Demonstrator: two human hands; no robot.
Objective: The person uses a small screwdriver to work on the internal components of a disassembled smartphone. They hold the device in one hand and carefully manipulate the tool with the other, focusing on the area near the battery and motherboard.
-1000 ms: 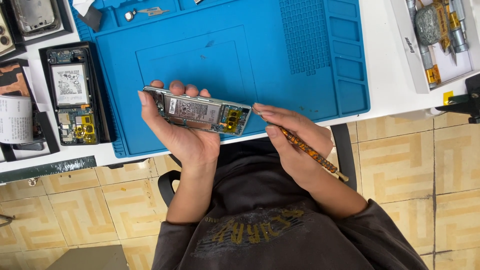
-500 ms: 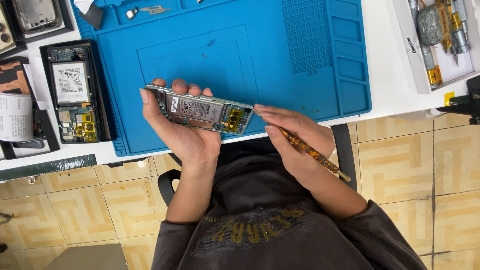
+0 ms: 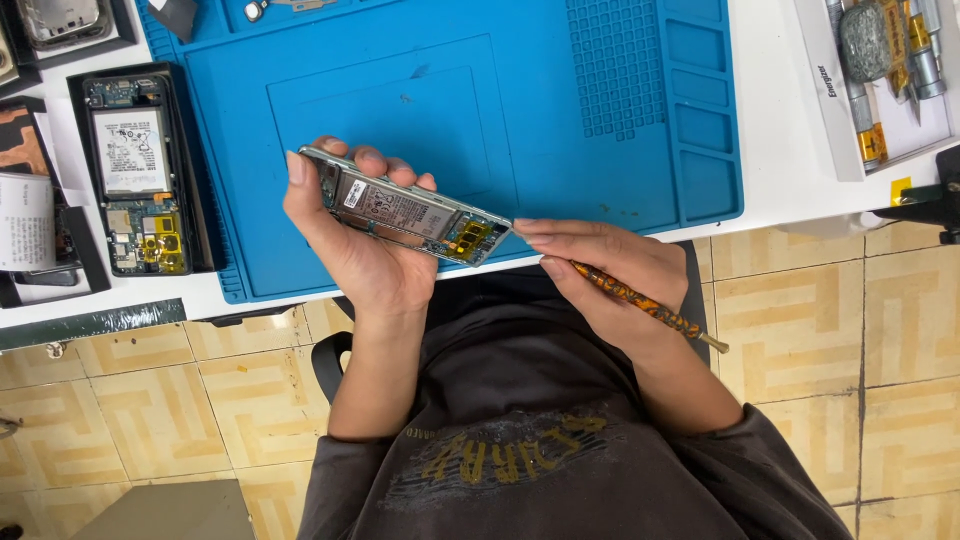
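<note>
My left hand [image 3: 365, 250] grips an opened phone [image 3: 405, 207] with its back cover off, battery and yellow-taped boards showing, held tilted above the near edge of the blue work mat [image 3: 560, 120]. My right hand [image 3: 610, 270] holds a thin tool with an orange patterned handle [image 3: 645, 305]. The fingertips of that hand touch the phone's lower right end. The tool's working tip is hidden under my fingers.
A second opened phone [image 3: 135, 175] lies in a black tray left of the mat. More phone parts [image 3: 60, 20] sit at the top left. A white box with tools [image 3: 885, 70] stands at the top right. Tiled floor lies below the white table edge.
Both hands and the phone have barely shifted; the grip and the tool's position look the same.
</note>
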